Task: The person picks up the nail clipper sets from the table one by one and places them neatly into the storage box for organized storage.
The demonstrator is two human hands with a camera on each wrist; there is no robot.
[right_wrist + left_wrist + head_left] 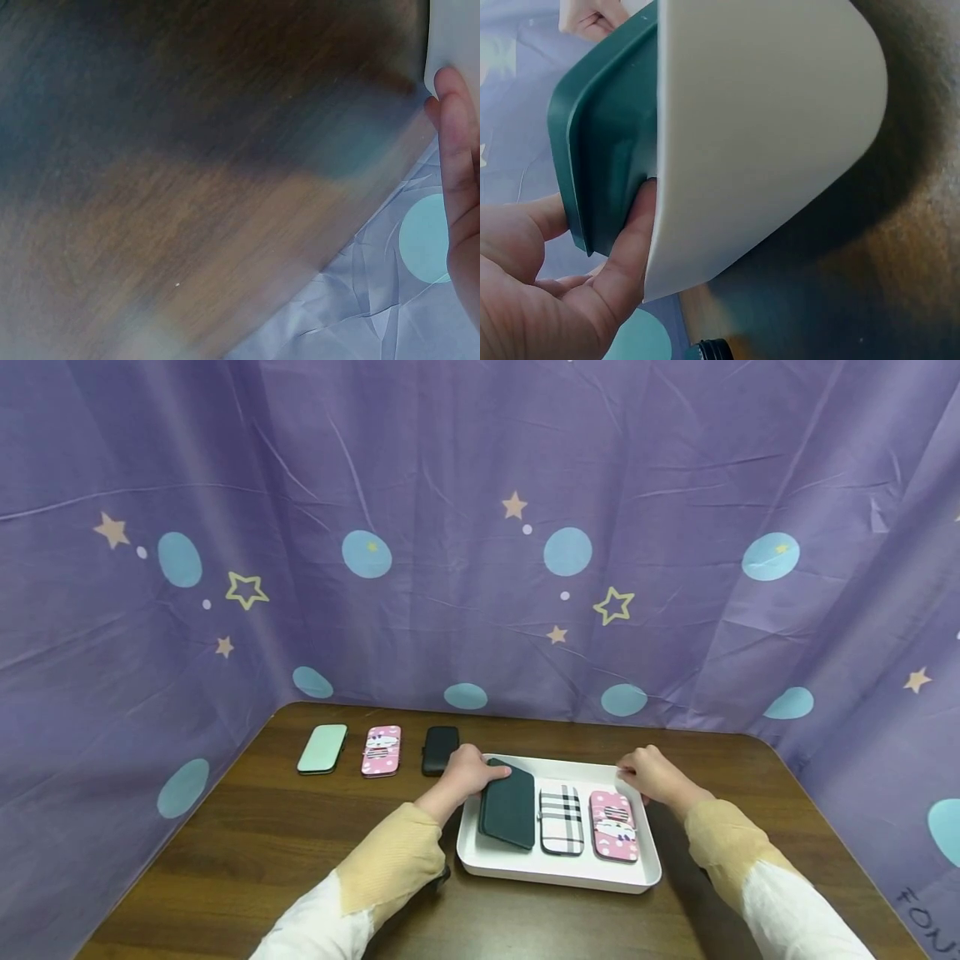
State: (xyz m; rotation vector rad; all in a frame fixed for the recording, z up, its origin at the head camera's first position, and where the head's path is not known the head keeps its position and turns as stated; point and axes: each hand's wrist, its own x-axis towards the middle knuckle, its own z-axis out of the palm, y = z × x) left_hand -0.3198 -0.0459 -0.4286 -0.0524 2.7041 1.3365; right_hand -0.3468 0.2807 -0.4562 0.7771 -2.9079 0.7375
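Head: left hand point(467, 772) pinches green case point(510, 810), tilted by left edge of tray point(555, 878); right hand point(654, 774) grips tray's far right corner. Plaid case point(561, 822) mid-tray, pink case point(615, 835) by right edge. Left wrist: left hand straddles green case edge. Right wrist: right hand against tray's outside.

The place is a curtained-off nook; whether it belongs to a home, studio or office cannot be told. A purple curtain point(450, 460), printed with stars point(514, 505) and blue ovals point(567, 552), hangs from nine through twelve to three o'clock, enclosing a wood-grain tabletop point(262, 868) at six.
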